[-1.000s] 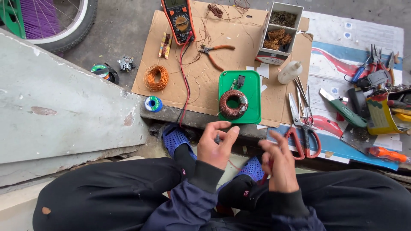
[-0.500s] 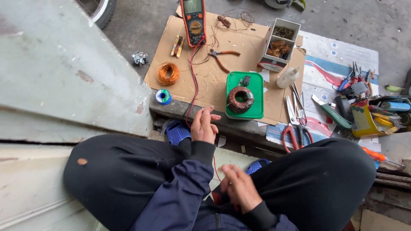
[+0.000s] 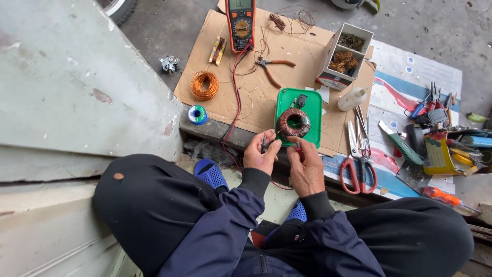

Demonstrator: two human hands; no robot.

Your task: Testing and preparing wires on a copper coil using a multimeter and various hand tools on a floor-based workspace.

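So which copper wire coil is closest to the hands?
The dark ring-shaped coil on the green tray, just above both hands. The bright orange loose coil lies farther off on the cardboard.

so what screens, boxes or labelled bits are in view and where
Meter: top centre of the cardboard, orange and dark, grey screen on top.
Box: right of the meter, white, open, two compartments of wire.
Bottle: below the box, small, white.
Spool: cardboard's left edge, blue, green centre.

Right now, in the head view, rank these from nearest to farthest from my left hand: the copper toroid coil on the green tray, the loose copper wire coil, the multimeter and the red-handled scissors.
From the left hand:
1. Copper toroid coil, just ahead on the green tray.
2. Loose copper wire coil, ahead and left, on the cardboard.
3. Red-handled scissors, off to the right.
4. Multimeter, far ahead at the cardboard's far edge.
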